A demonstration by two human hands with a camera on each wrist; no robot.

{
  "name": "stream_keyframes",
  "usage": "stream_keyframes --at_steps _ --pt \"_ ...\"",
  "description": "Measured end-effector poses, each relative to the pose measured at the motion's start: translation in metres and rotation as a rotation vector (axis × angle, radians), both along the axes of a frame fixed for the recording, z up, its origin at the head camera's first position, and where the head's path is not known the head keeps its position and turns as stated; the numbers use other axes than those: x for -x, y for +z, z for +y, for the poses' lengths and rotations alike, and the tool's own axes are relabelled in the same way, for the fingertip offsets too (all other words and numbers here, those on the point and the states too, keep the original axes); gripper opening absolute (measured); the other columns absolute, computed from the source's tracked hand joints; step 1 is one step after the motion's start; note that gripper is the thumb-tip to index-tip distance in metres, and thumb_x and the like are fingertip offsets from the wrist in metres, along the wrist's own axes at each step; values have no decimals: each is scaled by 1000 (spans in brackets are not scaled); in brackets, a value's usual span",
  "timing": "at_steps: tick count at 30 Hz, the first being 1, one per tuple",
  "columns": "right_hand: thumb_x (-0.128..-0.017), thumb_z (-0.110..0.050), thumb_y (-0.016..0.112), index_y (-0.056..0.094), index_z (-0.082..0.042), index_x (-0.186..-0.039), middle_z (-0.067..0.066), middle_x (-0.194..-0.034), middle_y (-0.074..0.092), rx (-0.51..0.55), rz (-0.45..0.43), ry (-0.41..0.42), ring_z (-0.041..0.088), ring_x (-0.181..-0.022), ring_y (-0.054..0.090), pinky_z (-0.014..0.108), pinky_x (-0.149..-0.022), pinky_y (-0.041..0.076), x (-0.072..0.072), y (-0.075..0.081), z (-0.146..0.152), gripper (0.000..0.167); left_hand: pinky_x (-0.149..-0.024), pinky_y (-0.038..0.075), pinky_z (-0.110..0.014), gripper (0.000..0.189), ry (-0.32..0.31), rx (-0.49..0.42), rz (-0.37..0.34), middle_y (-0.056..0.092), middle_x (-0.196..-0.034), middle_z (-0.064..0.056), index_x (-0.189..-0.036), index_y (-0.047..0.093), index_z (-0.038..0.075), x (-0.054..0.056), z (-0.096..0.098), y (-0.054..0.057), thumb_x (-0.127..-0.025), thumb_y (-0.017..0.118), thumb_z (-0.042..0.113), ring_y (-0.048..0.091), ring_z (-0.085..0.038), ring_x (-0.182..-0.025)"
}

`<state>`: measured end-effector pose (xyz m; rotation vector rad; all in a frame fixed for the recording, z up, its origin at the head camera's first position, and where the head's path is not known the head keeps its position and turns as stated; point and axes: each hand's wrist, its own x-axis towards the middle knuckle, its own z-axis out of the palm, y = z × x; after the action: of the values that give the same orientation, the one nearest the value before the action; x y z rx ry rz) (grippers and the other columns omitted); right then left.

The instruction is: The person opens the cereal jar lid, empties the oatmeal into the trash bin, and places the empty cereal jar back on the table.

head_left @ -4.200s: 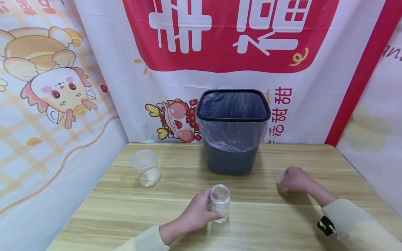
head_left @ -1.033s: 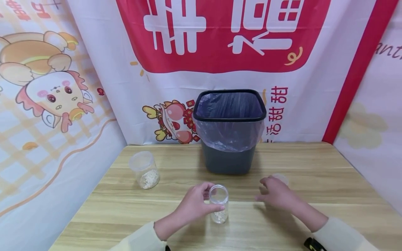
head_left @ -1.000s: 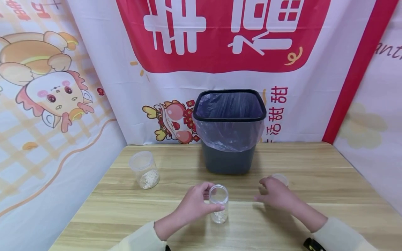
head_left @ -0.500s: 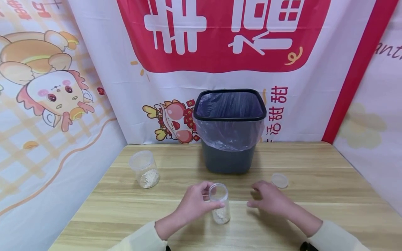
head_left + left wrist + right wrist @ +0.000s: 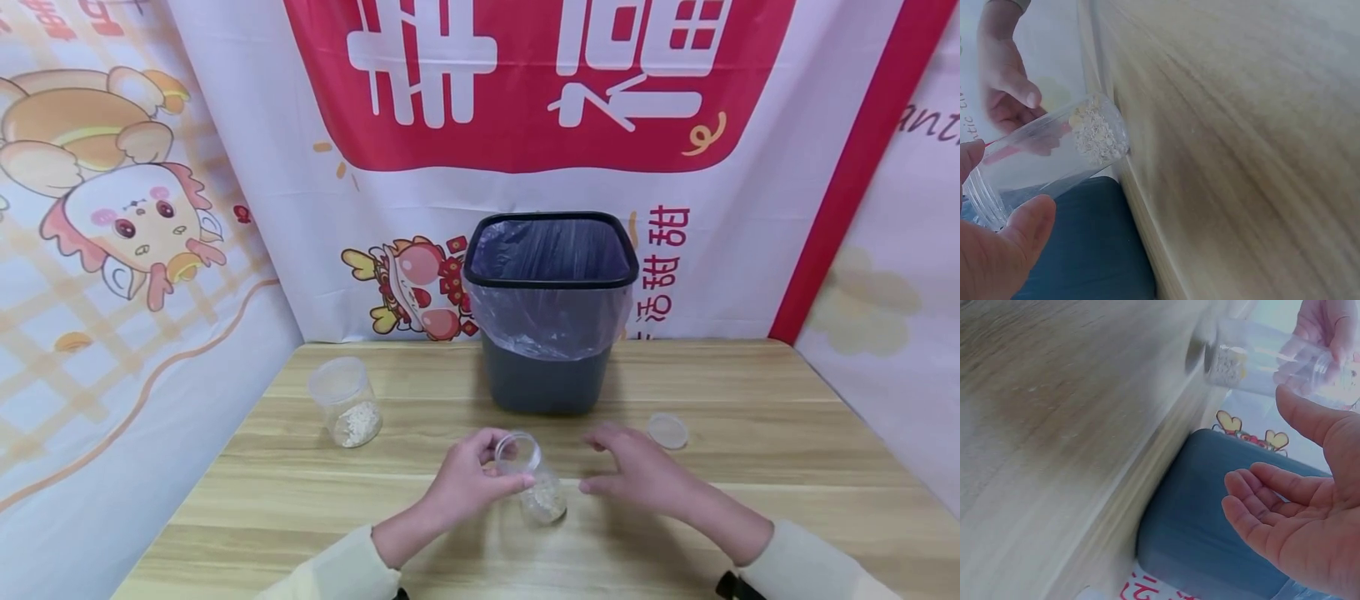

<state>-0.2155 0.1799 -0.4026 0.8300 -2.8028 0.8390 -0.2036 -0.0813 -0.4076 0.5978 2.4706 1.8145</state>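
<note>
A clear plastic jar (image 5: 544,498) with pale, oat-like flakes (image 5: 1099,132) at its bottom leans with its base toward the right. My left hand (image 5: 471,475) grips it near the open rim, thumb in front and fingers behind. Whether the base edge touches the table, I cannot tell. Just right of the jar, my right hand (image 5: 643,472) holds nothing; its thumb and loosely bent fingers are spread apart in the right wrist view. A round translucent lid (image 5: 667,431) lies flat on the table behind the right hand.
A second, wider clear jar (image 5: 347,404) with pale flakes stands at the back left of the wooden table (image 5: 262,517). Behind the hands stands a dark grey bin (image 5: 547,383) lined with a clear bag. Printed cloth (image 5: 420,200) hangs along the table's back and sides.
My right hand has let go of the lid, left it on the table and moved left toward the jar. The jar in my left hand has gone from upright to tilted, base swinging right.
</note>
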Motion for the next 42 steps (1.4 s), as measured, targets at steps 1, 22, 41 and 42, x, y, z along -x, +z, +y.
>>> stream_keyframes --at_steps 1,22,41,42 --pt "-72 -28 85 65 2 -115 13 -108 66 -1 -5 2 28 -97 62 48 -85 52 -1 2 -1 56 -75 55 -24 44 2 -1 -3 66 -104 -16 -107 62 -4 0 0 -1 -73 85 12 65 -30 -103" --pt "-71 -28 86 60 -2 -123 7 -114 64 57 1 107 25 -102 61 47 -89 50 -13 -2 -24 63 -87 53 -32 45 -29 -111 -113 60 -108 -10 -109 52 -4 -4 7 -10 -72 79 1 62 -30 -103" --pt "-70 -26 86 58 -3 -127 8 -119 63 55 -32 123 22 -105 59 46 -90 50 -10 -15 -34 68 -87 53 -27 48 -26 -92 -127 60 -105 -9 -108 51 -4 -5 7 -17 -69 78 1 63 -25 -101" --pt "-70 -27 86 58 -3 -127 8 -119 63 52 -33 124 22 -105 59 46 -90 50 -10 -15 -35 68 -87 52 -27 48 -28 -93 -127 60 -105 -9 -108 51 -4 -5 7 -17 -69 78 0 63 -26 -101"
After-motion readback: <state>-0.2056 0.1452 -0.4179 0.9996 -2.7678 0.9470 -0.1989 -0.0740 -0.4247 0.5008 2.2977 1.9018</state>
